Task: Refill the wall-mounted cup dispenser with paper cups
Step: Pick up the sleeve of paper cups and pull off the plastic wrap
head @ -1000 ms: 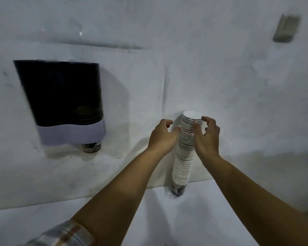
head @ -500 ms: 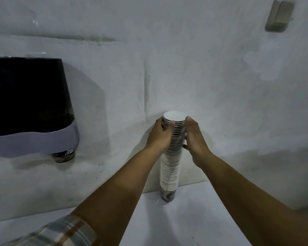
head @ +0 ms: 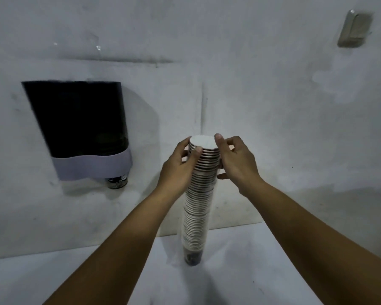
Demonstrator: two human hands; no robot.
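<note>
A tall stack of paper cups (head: 198,203) stands upright on the white counter (head: 262,271), in a thin clear sleeve, white rims up and a dark printed cup at the bottom. My left hand (head: 178,168) grips the top of the stack from the left, thumb across the rims. From the right, my right hand (head: 235,161) touches the top with its fingertips, fingers partly spread. The dark wall-mounted cup dispenser (head: 79,122), with a pale lower band, hangs to the left. One cup bottom (head: 117,181) pokes out beneath it.
A stained white wall rises straight behind the counter. A small metal bracket (head: 354,28) is fixed high on the right. The counter surface runs toward me on both sides of the stack.
The view has swung back to the right, so the dispenser shows fully again. My right hand has loosened from a full grip to fingertip contact; the stack stays upright on the counter.
</note>
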